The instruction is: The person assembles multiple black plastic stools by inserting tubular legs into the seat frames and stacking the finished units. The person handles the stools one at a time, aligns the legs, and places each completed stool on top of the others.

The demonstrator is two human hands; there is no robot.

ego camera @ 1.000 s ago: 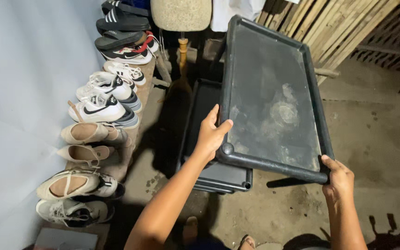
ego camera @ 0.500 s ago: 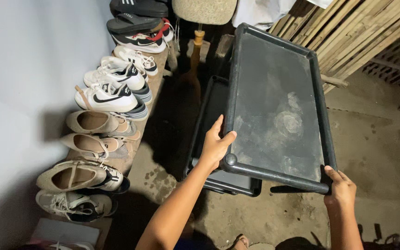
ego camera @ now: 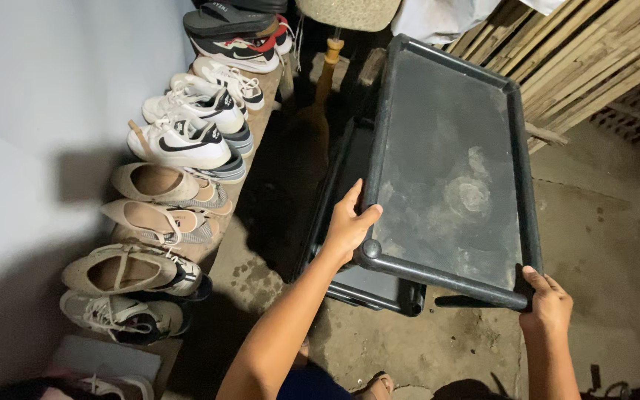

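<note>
While both hands keep their grip, the black plastic tray (ego camera: 450, 170) has drifted slightly right in frame since 1 s ago. Left hand (ego camera: 350, 226) clasps its lower-left corner, right hand (ego camera: 547, 304) its lower-right; it sits above a second tray (ego camera: 368, 285), shoe row (ego camera: 172, 178) at left.

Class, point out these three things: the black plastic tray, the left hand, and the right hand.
Black plastic tray (ego camera: 446, 163): head view, dusty flat bottom.
Left hand (ego camera: 347, 228): head view, back of hand at the tray's near left corner.
Right hand (ego camera: 547, 305): head view, knuckles at the near right corner.

Black tray (ego camera: 450, 133) with pale dusty smudges; white sneakers (ego camera: 187, 141) with black marks; beige shoes (ego camera: 157, 181); grey floor (ego camera: 601, 244).
</note>
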